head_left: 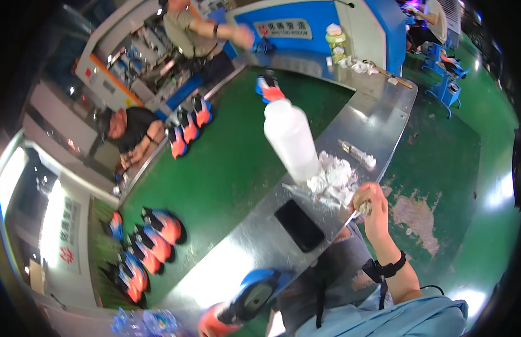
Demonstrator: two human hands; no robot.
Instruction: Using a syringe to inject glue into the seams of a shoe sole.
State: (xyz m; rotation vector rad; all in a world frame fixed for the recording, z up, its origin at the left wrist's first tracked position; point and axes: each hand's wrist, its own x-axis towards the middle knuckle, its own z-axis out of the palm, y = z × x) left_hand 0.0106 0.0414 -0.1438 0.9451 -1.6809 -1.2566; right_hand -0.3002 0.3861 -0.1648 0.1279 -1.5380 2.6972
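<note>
- Nearest you, a blue, black and coral-orange sports shoe (256, 296) lay tilted at the bench edge, dark sole facing up, partly cut off by the lower border.
- Your left hand was out of view, so whether it gripped that shoe could not be told.
- Your right hand (373, 203) was just past the bench edge, thumb and fingers apparently pinching a small, pale, crumpled wad (364, 208), too blurred to tell its material.
- The step in hand looked like handling this wad; the next move seemed to call for a steady pinch and care around the loose things alongside.
- On the grey metal bench top (215, 269) lay a flat, black, rectangular phone (299, 225), with a heap of crumpled white tissue (334, 178), a tall white plastic bottle (291, 137) and a clear syringe-like tube (357, 154) beyond it.
- Past the metal, a wide green belt (232, 157) carried similarly coloured shoes (162, 226): a cluster at left, a row along the far edge, one farther off.
- Across it, a seated co-worker in a dark shirt (141, 132) bent over their hands; another person (184, 33) stood farther back, one hand blurred.
</note>
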